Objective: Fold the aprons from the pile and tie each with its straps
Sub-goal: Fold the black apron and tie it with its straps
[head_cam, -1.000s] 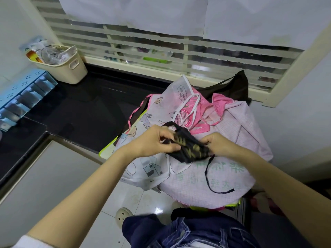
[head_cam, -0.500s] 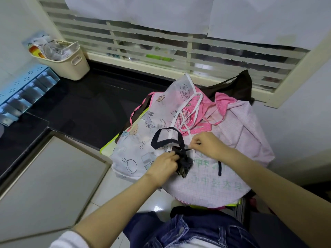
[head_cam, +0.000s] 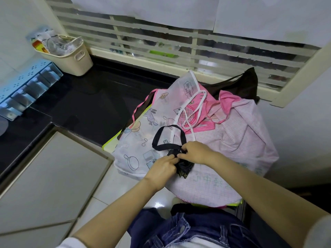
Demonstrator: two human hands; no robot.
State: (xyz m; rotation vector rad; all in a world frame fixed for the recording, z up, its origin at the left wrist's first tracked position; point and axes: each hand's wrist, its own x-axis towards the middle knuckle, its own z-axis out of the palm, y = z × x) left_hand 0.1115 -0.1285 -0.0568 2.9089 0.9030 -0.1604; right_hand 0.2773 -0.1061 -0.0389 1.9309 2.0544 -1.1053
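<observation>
black apron (head_cam: 185, 169), on the pile (head_cam: 241, 140), is mostly hidden; its strap (head_cam: 159, 137) is pinched by left hand (head_cam: 161, 169) and right hand (head_cam: 196, 152).

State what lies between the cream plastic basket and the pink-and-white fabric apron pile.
Head view: only bare glossy black countertop separates the cream plastic basket from the apron pile.
</observation>
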